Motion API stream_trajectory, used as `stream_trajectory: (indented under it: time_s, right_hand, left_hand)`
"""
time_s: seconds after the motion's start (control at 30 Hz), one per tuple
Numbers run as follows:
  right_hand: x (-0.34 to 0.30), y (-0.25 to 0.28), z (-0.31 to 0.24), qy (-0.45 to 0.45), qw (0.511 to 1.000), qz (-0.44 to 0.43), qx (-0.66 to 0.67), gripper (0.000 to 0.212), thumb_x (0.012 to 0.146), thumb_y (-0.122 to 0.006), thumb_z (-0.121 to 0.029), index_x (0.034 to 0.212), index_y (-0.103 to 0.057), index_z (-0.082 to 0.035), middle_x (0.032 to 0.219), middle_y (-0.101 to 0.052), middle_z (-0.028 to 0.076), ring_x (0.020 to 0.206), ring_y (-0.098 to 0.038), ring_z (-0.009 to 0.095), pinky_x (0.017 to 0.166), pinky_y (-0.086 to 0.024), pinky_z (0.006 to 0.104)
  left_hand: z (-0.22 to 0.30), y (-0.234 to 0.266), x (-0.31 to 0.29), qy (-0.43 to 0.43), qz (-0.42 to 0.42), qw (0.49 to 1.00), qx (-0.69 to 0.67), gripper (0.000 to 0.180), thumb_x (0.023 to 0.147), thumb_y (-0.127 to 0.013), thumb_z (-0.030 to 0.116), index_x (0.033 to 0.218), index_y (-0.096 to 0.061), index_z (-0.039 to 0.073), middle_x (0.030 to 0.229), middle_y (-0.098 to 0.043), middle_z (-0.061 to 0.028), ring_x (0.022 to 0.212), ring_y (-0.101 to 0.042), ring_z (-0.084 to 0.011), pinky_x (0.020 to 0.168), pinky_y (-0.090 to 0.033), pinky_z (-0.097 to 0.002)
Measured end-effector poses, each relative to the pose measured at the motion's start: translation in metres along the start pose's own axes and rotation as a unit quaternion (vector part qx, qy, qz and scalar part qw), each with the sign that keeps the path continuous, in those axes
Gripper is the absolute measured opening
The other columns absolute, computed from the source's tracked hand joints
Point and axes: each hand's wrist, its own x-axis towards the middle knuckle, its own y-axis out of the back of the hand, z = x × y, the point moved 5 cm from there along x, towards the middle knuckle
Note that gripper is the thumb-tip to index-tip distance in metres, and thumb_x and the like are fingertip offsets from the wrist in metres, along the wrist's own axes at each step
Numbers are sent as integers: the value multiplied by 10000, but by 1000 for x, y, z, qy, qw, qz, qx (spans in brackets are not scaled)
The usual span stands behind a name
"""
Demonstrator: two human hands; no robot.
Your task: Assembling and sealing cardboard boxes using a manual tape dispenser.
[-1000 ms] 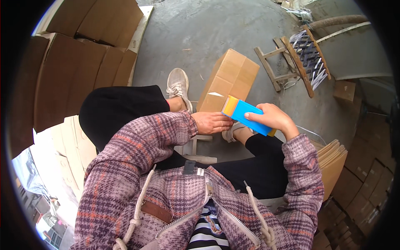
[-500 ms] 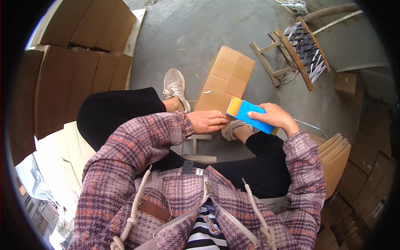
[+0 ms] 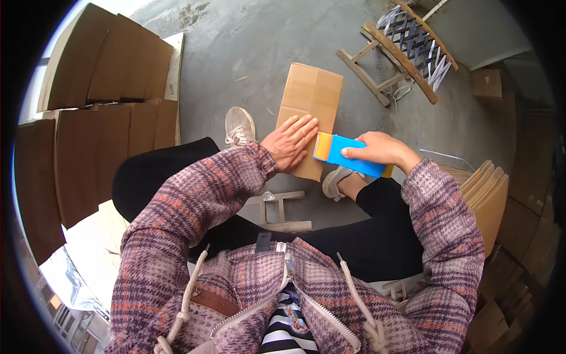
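Note:
A brown cardboard box (image 3: 311,94) stands in front of me between my feet. My left hand (image 3: 290,143) lies flat on its near part, fingers stretched out toward the far right. In my right hand (image 3: 377,148) is a blue and yellow tape dispenser (image 3: 348,154), gripped from above and to the right. Its yellow front end is at the right edge of the box, close to my left fingertips. Whether it touches the cardboard I cannot tell.
Tall stacks of cardboard (image 3: 82,159) rise at the left. A wooden folding stool (image 3: 407,53) with a woven strap seat stands at the far right. Folded cardboard sheets (image 3: 486,189) lean beside my right arm. A low wooden frame (image 3: 280,211) is between my legs.
My left hand has moved from the box's near edge up onto its top and spread flat. The box sits more upright in view. The tape dispenser stays in my right hand, near the box's right edge.

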Motion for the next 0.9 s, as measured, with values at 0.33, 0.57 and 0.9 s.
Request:
stream_trajectory:
  time_s: [0.33, 0.57, 0.9]
  right_hand:
    - [-5, 1, 7, 48, 998, -5, 41, 718, 751, -546, -622, 949, -649, 61, 888, -650, 235, 812, -647, 318, 728, -493, 385]
    - [-18, -10, 78, 72, 993, 3, 95, 654, 771, -606, -527, 1134, -597, 18, 966, -651, 192, 861, -633, 285, 781, -489, 357]
    - [11, -13, 77, 46, 998, -10, 45, 711, 750, -563, -606, 1045, -642, 36, 995, -641, 221, 914, -626, 336, 808, -482, 391]
  left_hand:
    - [6, 8, 11, 99, -12, 993, -55, 713, 822, -474, 369, 1392, -293, -21, 1475, -255, -168, 1390, -196, -295, 1135, -114, -441]
    - [7, 7, 12, 95, -43, 993, -47, 722, 835, -483, 405, 1391, -303, -18, 1473, -254, -177, 1387, -200, -304, 1133, -115, -443]
    - [8, 8, 14, 93, -58, 993, -41, 651, 842, -503, 433, 1399, -367, 124, 1475, -246, -183, 1381, -206, -325, 1112, -142, -467]
